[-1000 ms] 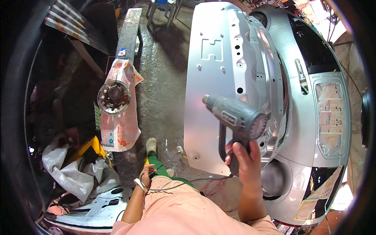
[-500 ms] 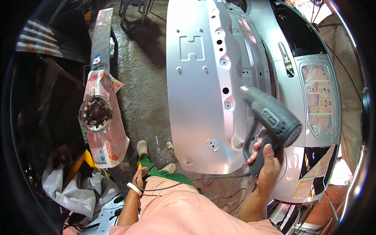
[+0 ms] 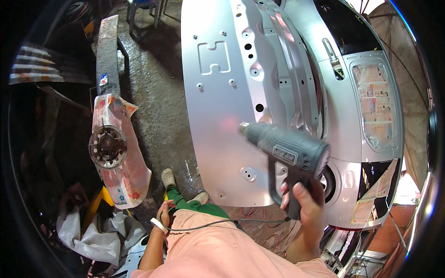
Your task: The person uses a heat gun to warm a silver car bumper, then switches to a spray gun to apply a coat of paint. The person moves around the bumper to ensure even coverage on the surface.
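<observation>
A dark grey heat gun is gripped by its handle in my right hand, fingers wrapped round it. Its metal nozzle points left over a silver car body panel, which has a raised, holed strip along its right part. A faint reddish spot shows on the panel just beyond the nozzle tip. From the handle a black cord runs across my front to my left hand. That hand is low, beside my green trousers, its fingers curled round the cord. A white band circles the left wrist.
On the left, a narrow bench bears printed paper and a round metal wheel part. Crumpled white plastic sheeting lies lower left. A silver car with paper-masked windows stands right of the panel. Red cables lie on the floor below it.
My right hand has moved the heat gun left, and its nozzle is now over the flatter part of the panel. The view has shifted slightly. My left hand stays on the cord.
</observation>
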Demonstrator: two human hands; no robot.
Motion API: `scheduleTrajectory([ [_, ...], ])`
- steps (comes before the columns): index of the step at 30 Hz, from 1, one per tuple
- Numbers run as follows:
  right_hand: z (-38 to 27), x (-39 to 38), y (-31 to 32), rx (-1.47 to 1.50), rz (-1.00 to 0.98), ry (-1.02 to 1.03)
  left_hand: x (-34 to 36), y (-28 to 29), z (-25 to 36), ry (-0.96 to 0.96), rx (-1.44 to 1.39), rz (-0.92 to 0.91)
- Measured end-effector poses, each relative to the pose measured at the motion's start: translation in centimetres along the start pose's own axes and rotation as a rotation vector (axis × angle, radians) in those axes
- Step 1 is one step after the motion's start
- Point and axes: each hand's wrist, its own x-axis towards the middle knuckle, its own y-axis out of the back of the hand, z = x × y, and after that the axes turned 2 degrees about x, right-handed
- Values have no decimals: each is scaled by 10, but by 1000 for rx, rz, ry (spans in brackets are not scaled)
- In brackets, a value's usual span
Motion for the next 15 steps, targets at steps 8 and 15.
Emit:
scheduleTrajectory([
  [8,-8,28,12,-72,274,314,0,-2,23,-42,46,-69],
  [15,-12,12,-15,-11,-29,34,-3,-4,20,82,-106,-21],
])
